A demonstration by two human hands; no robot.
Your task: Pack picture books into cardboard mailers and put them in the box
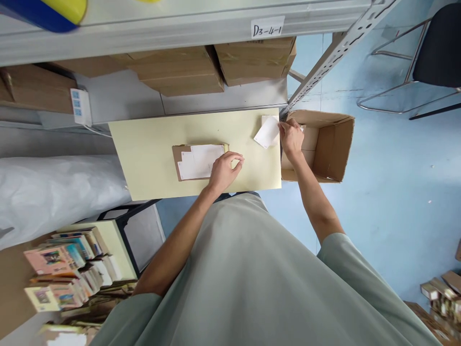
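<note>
On the cream tabletop point(151, 154) lies a flat brown cardboard piece point(176, 156) with overlapping white paper slips point(196, 163) on it. My left hand point(224, 172) hovers at its right end, palm down. The fingers are curved, with a small gap to the thumb and nothing visible between them. My right hand point(292, 138) is at the table's right edge, partly over an open cardboard box point(333, 149). Its thumb and fingers pinch the corner of a white paper slip point(267, 132). Another pale slip lies beneath that one.
A grey metal shelf point(216, 21) crosses above the table's far side, with cardboard boxes point(180, 72) beneath. A white power strip point(81, 106), a large white wrapped bundle point(57, 192) and stacked books point(72, 264) are at left. A black chair point(437, 48) stands at right.
</note>
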